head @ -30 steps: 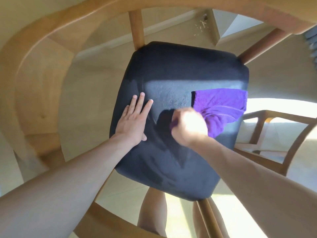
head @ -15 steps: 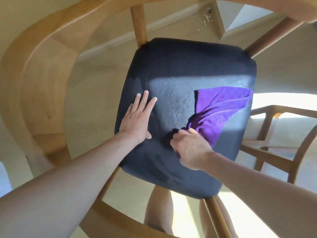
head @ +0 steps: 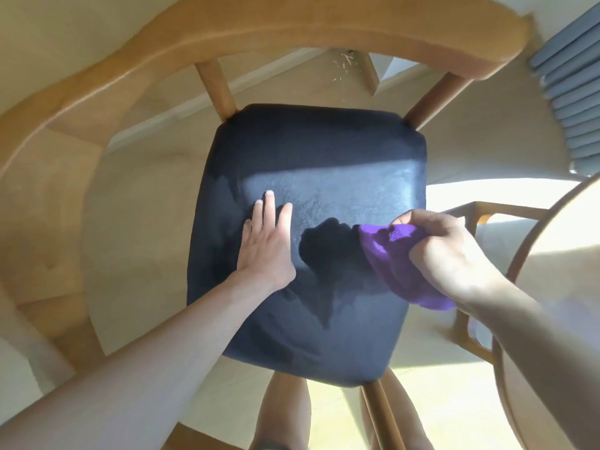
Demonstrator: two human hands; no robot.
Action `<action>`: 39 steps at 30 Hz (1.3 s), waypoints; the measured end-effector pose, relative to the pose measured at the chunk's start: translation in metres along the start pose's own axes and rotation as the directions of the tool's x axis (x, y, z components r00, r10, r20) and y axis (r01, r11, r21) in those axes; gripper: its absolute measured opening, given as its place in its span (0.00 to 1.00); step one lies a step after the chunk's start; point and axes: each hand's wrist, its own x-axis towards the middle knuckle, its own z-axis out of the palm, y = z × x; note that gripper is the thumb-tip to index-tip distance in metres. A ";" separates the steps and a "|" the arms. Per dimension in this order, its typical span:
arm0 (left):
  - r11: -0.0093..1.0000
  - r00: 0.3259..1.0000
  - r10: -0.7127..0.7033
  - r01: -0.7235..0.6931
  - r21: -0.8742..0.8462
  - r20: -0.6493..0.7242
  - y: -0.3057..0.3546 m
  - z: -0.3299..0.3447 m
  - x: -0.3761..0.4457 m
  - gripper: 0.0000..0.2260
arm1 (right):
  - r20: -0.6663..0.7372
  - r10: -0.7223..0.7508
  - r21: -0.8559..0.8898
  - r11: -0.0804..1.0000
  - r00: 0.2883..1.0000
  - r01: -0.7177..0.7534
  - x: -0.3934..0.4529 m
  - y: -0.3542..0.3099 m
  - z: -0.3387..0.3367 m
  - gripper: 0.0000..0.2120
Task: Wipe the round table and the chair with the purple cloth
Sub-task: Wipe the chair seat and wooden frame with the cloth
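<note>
Chair [head: 308, 151] wiping appears near complete: right hand [head: 451, 254] fingers bunch the cloth [head: 389, 264] clear of the seat, left hand [head: 266, 245] fingers flat, together; table [head: 552, 319] status unknown.

Left hand [head: 264, 245] lies flat on the chair seat [head: 324, 151]; right hand [head: 448, 251] holds the cloth [head: 389, 264] over the seat's right edge, beside the bench [head: 532, 241]

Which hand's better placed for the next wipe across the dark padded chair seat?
Right. The right hand already grips the bunched purple cloth over the seat's right edge. The left hand lies flat and empty on the dark padded chair seat, likely bracing it.
</note>
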 end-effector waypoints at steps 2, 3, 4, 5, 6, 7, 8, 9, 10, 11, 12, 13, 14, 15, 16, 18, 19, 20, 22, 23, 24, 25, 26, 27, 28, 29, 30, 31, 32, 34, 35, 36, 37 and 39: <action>0.995 0.995 0.100 -0.101 0.020 0.006 0.014 0.003 0.003 0.48 | -0.065 -0.072 -0.083 0.994 0.995 0.067 0.000 -0.010 -0.007 0.16; 0.992 0.992 0.126 -0.126 0.025 0.014 0.021 0.003 0.005 0.48 | -0.111 -0.134 -0.165 0.980 0.985 0.115 0.003 -0.018 -0.013 0.17; 0.990 0.990 0.136 -0.137 0.038 0.025 0.028 0.004 0.010 0.49 | -0.165 -0.205 -0.242 0.957 0.965 0.162 0.008 -0.024 -0.021 0.18; 0.989 0.990 0.135 -0.137 0.059 0.038 0.034 0.004 0.015 0.50 | -0.214 -0.257 -0.271 0.942 0.942 0.195 0.017 -0.032 -0.027 0.17; 0.988 0.991 0.125 -0.129 0.085 0.048 0.040 0.003 0.021 0.52 | -0.259 -0.307 -0.277 0.932 0.916 0.234 0.027 -0.040 -0.031 0.15; 0.988 0.993 0.106 -0.111 0.107 0.051 0.046 0.003 0.027 0.53 | -0.317 -0.360 -0.303 0.915 0.877 0.266 0.042 -0.042 -0.034 0.13; 0.988 0.995 0.082 -0.088 0.123 0.051 0.050 0.002 0.032 0.55 | -0.374 -0.418 -0.347 0.891 0.828 0.294 0.059 -0.041 -0.033 0.14; 0.989 0.997 0.060 -0.066 0.134 0.051 0.053 0.002 0.037 0.57 | -0.393 -0.460 -0.415 0.861 0.796 0.293 0.078 -0.034 -0.031 0.20; 0.989 0.998 0.041 -0.048 0.139 0.053 0.054 0.003 0.040 0.58 | -0.370 -0.493 -0.503 0.819 0.788 0.276 0.101 -0.021 -0.028 0.27; 0.989 0.998 0.026 -0.033 0.141 0.053 0.055 0.004 0.043 0.60 | -0.332 -0.500 -0.616 0.757 0.800 0.217 0.121 -0.006 -0.021 0.32; 0.989 0.998 0.015 -0.023 0.148 0.053 0.056 0.005 0.045 0.60 | -0.325 -0.501 -0.724 0.678 0.802 0.130 0.141 0.011 -0.013 0.36; 0.987 0.999 0.007 -0.015 0.161 0.051 0.056 0.006 0.045 0.60 | -0.325 -0.520 -0.821 0.569 0.790 0.037 0.152 0.022 -0.002 0.38; 0.984 0.999 0.000 -0.009 0.176 0.052 0.056 0.005 0.045 0.60 | -0.315 -0.533 -0.877 0.480 0.785 -0.026 0.155 0.028 0.009 0.39; 0.983 0.998 -0.004 -0.006 0.183 0.058 0.056 0.004 0.044 0.60 | -0.276 -0.542 -0.909 0.417 0.794 -0.032 0.152 0.031 0.016 0.38; 0.984 0.998 -0.009 -0.002 0.178 0.064 0.056 0.003 0.044 0.60 | -0.190 -0.570 -0.938 0.346 0.799 0.024 0.146 0.035 0.021 0.36; 0.988 0.998 -0.008 -0.003 0.157 0.070 0.056 0.002 0.043 0.61 | 0.071 -0.581 -0.960 0.180 0.811 0.213 0.132 0.048 0.020 0.31; 0.989 0.998 -0.004 -0.006 0.148 0.066 0.057 0.002 0.043 0.61 | 0.190 -0.541 -0.946 0.124 0.819 0.301 0.123 0.055 0.014 0.28; 0.990 0.998 -0.004 -0.004 0.143 0.056 0.057 0.002 0.043 0.62 | 0.288 -0.486 -0.924 0.086 0.825 0.373 0.114 0.062 0.006 0.26; 0.990 0.999 -0.019 0.012 0.142 0.048 0.061 0.002 0.042 0.62 | 0.373 -0.377 -0.891 0.107 0.848 0.440 0.105 0.070 -0.014 0.19; 0.990 0.998 -0.026 0.019 0.142 0.053 0.064 0.002 0.042 0.62 | 0.332 -0.370 -0.893 0.173 0.867 0.416 0.103 0.070 -0.027 0.15; 0.990 0.998 -0.032 0.024 0.141 0.055 0.066 0.002 0.043 0.63 | 0.237 -0.407 -0.892 0.268 0.882 0.364 0.105 0.070 -0.038 0.12; 0.990 0.998 -0.037 0.029 0.139 0.058 0.068 0.002 0.043 0.63 | 0.098 -0.463 -0.872 0.386 0.881 0.300 0.108 0.068 -0.050 0.11; 0.990 0.997 -0.043 0.034 0.135 0.061 0.068 0.003 0.043 0.63 | -0.078 -0.509 -0.819 0.523 0.857 0.236 0.112 0.064 -0.063 0.12; 0.991 0.997 -0.046 0.037 0.129 0.061 0.068 0.003 0.043 0.63 | -0.263 -0.517 -0.724 0.664 0.815 0.188 0.117 0.057 -0.075 0.12; 0.992 0.997 -0.046 0.039 0.122 0.058 0.067 0.003 0.043 0.63 | -0.411 -0.487 -0.612 0.774 0.771 0.163 0.124 0.049 -0.085 0.13; 0.992 0.997 -0.045 0.038 0.117 0.056 0.066 0.003 0.043 0.63 | -0.500 -0.433 -0.517 0.844 0.750 0.143 0.131 0.041 -0.091 0.16; 0.993 0.997 -0.042 0.035 0.114 0.057 0.066 0.003 0.042 0.62 | -0.532 -0.387 -0.458 0.880 0.753 0.128 0.140 0.034 -0.093 0.19; 0.993 0.998 -0.040 0.033 0.112 0.058 0.066 0.004 0.042 0.62 | -0.522 -0.360 -0.437 0.891 0.773 0.120 0.147 0.029 -0.089 0.21; 0.993 0.998 -0.039 0.033 0.111 0.058 0.066 0.003 0.042 0.62 | -0.496 -0.360 -0.449 0.885 0.790 0.122 0.152 0.027 -0.081 0.21; 0.994 0.998 -0.039 0.033 0.109 0.055 0.066 0.003 0.041 0.62 | -0.438 -0.407 -0.545 0.830 0.802 0.124 0.152 0.033 -0.060 0.25; 0.993 0.998 -0.040 0.034 0.110 0.055 0.066 0.003 0.041 0.62 | -0.393 -0.442 -0.624 0.773 0.806 0.120 0.148 0.040 -0.051 0.27; 0.993 0.998 -0.039 0.033 0.110 0.056 0.066 0.003 0.041 0.62 | -0.319 -0.480 -0.714 0.689 0.817 0.126 0.141 0.050 -0.044 0.27; 0.994 0.998 -0.038 0.031 0.109 0.059 0.066 0.003 0.041 0.62 | -0.217 -0.506 -0.796 0.586 0.835 0.149 0.133 0.061 -0.038 0.26; 0.993 0.997 -0.039 0.032 0.115 0.065 0.065 0.003 0.041 0.62 | 0.017 -0.489 -0.885 0.398 0.872 0.241 0.115 0.083 -0.029 0.18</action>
